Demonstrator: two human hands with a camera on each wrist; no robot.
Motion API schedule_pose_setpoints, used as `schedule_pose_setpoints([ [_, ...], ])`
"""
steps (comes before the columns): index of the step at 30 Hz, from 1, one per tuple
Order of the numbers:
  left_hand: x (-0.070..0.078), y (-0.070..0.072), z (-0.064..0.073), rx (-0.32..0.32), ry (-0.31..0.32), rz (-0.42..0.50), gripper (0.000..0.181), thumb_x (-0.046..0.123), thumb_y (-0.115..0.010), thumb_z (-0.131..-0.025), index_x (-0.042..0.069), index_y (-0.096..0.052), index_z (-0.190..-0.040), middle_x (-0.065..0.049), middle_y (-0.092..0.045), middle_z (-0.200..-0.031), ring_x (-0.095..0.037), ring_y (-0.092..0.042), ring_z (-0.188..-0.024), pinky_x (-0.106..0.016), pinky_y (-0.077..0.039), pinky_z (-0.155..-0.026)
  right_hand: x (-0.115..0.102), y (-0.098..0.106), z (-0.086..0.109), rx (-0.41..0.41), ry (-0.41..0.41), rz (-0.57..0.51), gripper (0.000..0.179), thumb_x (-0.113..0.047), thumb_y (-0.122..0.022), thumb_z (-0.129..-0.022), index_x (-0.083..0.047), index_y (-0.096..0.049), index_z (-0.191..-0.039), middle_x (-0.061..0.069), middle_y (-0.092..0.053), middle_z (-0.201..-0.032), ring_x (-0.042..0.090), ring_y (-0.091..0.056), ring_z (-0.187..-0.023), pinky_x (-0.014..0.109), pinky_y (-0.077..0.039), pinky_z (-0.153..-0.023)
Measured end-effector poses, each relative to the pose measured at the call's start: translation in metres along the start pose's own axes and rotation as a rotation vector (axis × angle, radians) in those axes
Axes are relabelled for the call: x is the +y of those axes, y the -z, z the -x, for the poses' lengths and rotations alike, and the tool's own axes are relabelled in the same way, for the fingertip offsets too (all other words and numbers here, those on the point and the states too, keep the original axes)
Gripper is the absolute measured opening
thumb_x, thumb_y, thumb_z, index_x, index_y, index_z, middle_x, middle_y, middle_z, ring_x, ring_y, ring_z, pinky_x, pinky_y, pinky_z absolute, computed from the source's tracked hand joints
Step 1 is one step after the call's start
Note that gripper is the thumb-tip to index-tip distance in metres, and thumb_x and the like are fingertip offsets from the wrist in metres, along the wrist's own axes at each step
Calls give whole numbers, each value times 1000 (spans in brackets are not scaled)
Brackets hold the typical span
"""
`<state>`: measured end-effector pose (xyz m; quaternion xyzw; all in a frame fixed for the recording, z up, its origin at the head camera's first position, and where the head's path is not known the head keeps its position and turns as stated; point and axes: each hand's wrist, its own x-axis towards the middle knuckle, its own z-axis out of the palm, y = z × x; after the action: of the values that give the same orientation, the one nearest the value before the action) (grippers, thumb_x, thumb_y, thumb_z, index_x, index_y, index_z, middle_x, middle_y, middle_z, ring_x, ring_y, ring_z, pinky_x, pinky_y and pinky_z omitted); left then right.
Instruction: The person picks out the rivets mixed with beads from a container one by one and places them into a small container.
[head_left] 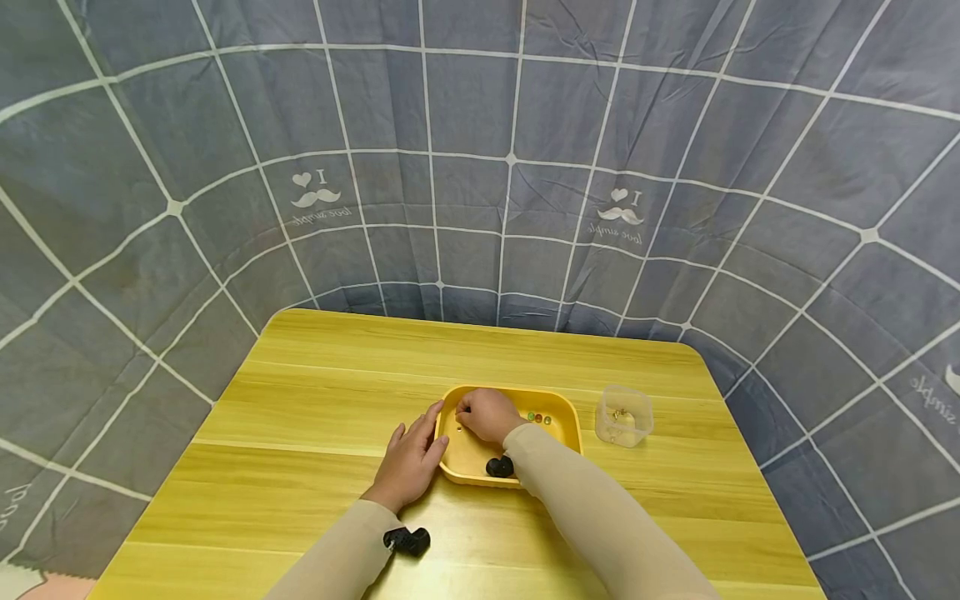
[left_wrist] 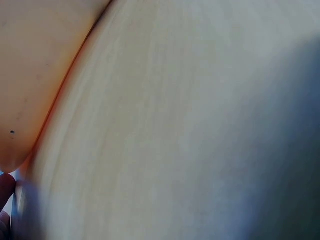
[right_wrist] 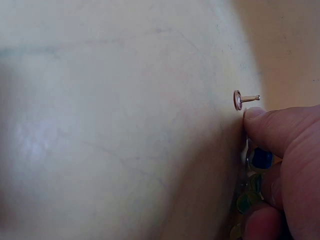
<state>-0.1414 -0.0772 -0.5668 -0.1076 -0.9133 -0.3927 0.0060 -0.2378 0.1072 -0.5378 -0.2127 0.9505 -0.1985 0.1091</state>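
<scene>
A yellow tray [head_left: 467, 460] stands on the table, with the left hand [head_left: 412, 462] against its left rim, fingers extended. One of that hand's fingertips [left_wrist: 7, 187] touches the tray's edge in the left wrist view. Inside the tray's left half is the right hand [head_left: 490, 415], palm down with bent fingers. Its thumb tip lies right beside a small gold thumbtack [right_wrist: 246, 99], seen side-on with a round flat head. Whether these fingers pinch anything I cannot tell. Several glass marbles [right_wrist: 261, 158], blue and green, appear beside the fingers, partly covered by them.
A clear plastic box [head_left: 637, 422] with small gold tacks [head_left: 620, 413] in it stands right of the tray. Three marbles [head_left: 538, 418] sit in a row toward the tray's far right. A grey checked curtain [head_left: 480, 192] hangs behind the wooden table [head_left: 337, 375].
</scene>
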Motion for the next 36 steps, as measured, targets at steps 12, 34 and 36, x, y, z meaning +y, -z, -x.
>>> schedule_pose_setpoints([
  [12, 0, 0, -1, 3, -2, -3, 60, 33, -49, -112, 24, -29, -168, -7, -48, -164, -33, -43, -154, -64, -14, -130, -2, 2, 1, -6, -12, -16, 12, -27, -72, -101, -23, -78, -91, -12, -71, -83, 6, -57, -70, 25, -52, -76],
  [34, -1, -1, -1, 12, -7, -2, 61, 33, -50, -112, 26, -28, -169, -7, -48, -164, -32, -44, -153, -65, -15, -130, -3, 1, 3, 5, -13, -18, 12, -26, -72, -101, -23, -77, -90, -11, -71, -84, 7, -57, -71, 26, -52, -76],
  [36, -1, -1, -1, 14, -7, -2, 61, 33, -51, -112, 26, -28, -169, -7, -49, -164, -32, -44, -153, -65, -15, -130, -4, 2, 3, 4, -14, -17, 12, -26, -72, -101, -22, -77, -90, -11, -70, -84, 7, -57, -71, 26, -52, -76],
])
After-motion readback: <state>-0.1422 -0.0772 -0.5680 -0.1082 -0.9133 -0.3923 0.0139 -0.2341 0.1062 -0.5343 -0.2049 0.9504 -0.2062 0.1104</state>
